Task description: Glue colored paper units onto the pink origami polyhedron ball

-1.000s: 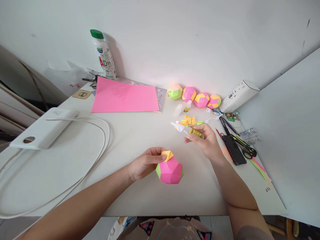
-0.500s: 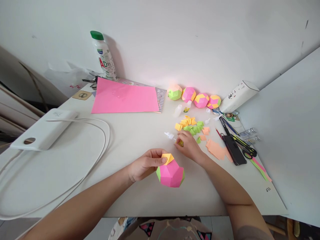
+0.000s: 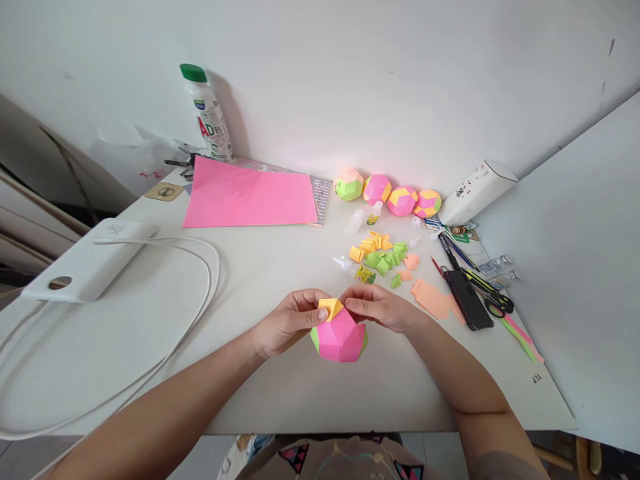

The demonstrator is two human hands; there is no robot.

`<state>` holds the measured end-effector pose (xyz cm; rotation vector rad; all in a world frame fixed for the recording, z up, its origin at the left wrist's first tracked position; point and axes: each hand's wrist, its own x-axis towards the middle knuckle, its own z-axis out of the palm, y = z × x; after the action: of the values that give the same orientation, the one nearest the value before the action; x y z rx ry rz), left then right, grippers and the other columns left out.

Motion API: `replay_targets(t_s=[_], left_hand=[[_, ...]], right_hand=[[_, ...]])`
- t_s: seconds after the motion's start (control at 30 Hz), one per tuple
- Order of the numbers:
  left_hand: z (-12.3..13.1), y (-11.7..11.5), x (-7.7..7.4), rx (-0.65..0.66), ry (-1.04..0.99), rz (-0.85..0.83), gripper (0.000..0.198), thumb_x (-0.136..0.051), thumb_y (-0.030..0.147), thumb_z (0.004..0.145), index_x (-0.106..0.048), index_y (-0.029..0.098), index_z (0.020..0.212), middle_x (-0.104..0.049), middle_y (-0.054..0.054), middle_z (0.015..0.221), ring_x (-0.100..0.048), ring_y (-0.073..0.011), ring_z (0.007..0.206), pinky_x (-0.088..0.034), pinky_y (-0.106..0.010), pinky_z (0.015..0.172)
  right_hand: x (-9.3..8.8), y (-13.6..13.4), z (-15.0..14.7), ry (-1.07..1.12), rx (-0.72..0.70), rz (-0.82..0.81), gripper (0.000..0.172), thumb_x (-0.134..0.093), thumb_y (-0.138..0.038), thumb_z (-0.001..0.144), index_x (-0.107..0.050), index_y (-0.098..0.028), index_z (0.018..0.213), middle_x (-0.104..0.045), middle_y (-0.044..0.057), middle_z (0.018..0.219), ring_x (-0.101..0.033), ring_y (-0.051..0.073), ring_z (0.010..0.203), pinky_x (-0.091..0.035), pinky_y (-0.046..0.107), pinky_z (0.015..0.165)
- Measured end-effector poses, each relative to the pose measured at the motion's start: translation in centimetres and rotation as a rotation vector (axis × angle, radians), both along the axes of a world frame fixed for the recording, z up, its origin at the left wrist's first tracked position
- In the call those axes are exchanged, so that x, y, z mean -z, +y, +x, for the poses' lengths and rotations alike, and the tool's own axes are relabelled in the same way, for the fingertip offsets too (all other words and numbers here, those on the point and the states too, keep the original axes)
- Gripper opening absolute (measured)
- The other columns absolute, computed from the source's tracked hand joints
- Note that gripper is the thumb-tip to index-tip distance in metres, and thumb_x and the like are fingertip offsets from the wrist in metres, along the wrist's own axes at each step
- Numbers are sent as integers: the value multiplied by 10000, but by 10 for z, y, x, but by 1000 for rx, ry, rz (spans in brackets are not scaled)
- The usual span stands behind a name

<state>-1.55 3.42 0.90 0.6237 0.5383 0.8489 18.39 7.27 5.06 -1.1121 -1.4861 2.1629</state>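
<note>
My left hand [image 3: 296,321] pinches the orange folded piece [image 3: 331,307] at the top of a pink and green paper ball [image 3: 342,337], holding the ball above the table's front part. At the ball's upper right, my right hand [image 3: 373,307] has its fingers closed on the paper edge beside the orange piece; the fingertips are partly hidden. Just beyond the hands lies a small glue bottle [image 3: 365,274] with a yellow label, a white nozzle [image 3: 344,264] at its left. Folded orange pieces [image 3: 373,244], green pieces [image 3: 385,261] and peach pieces [image 3: 411,261] are scattered behind.
Four finished paper balls [image 3: 377,189] line the wall. Pink sheets [image 3: 250,197] and a green-capped bottle [image 3: 209,120] stand back left. A white power strip [image 3: 90,257] with a looping cable lies left. A black phone [image 3: 469,300], scissors [image 3: 500,303] and peach sheets [image 3: 431,298] lie right.
My right hand has let go of the glue bottle and moved down to the paper ball. The ball in my left hand has risen slightly and tilted.
</note>
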Motion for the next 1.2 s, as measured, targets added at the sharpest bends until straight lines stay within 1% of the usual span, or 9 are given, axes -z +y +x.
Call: replay_targets(t_s=[0.1,0.2,0.33,0.47,0.73,0.87,0.93,1.0,1.2], left_hand=[[-1,0,-1,-20,0,10,187,-813,274,639,-701,153,727,-686,-21,714,-590,-140,659,-420,-268,651],[-1,0,-3,-35,22,44,180,-810,272,642,-698,149,712,-667,-8,685,-579,-134,649,-419,-269,651],[-1,-1,-2,-35,39,80,158,-795,263,660,-694,150,708,-645,1,667,-560,-126,637,-410,-267,643],[-1,-1,0,-24,41,96,149,-782,259,677,-693,146,715,-652,-10,704,-566,-134,659,-414,-274,652],[0,0,2,-17,29,110,157,-780,262,684,-683,142,714,-655,-6,702,-570,-122,642,-416,-254,630],[0,1,2,-15,16,112,152,-773,259,697,-683,139,717,-653,-2,698,-568,-110,635,-415,-239,624],[0,1,2,-12,14,112,147,-767,259,705,-683,140,723,-653,-1,699,-570,-109,636,-417,-238,626],[0,0,2,-10,12,114,142,-763,258,711,-684,141,730,-655,-2,701,-573,-111,638,-421,-240,630],[0,1,2,-3,-4,129,128,-750,252,727,-680,145,727,-656,-2,710,-583,-118,652,-428,-247,639]], right_hand=[[0,0,0,39,14,-127,245,-732,-348,737,-661,-146,856,-643,-10,732,-591,79,639,-471,205,593],[1,0,0,71,35,-201,255,-769,-301,698,-664,-150,875,-656,-14,749,-602,70,645,-469,190,599],[3,0,2,121,42,-224,272,-797,-230,663,-666,-157,889,-692,-4,788,-633,70,670,-475,178,605],[3,0,3,146,31,-182,275,-806,-195,646,-681,-157,887,-692,-7,779,-641,73,692,-492,183,627],[-1,-4,4,35,92,87,211,-806,-255,651,-657,-152,760,-652,-14,692,-614,89,639,-507,219,604],[-5,-10,3,-58,141,392,146,-778,-253,683,-680,-172,754,-661,-4,723,-613,105,666,-508,233,620],[-9,-13,2,-110,136,564,89,-748,-236,719,-697,-183,768,-676,5,743,-614,112,681,-510,238,634],[-12,-16,1,-130,123,684,47,-716,-225,754,-706,-189,781,-691,14,749,-621,120,684,-514,243,638],[-14,-16,1,-107,110,848,35,-689,-205,783,-711,-189,804,-705,19,742,-629,120,658,-519,235,612]])
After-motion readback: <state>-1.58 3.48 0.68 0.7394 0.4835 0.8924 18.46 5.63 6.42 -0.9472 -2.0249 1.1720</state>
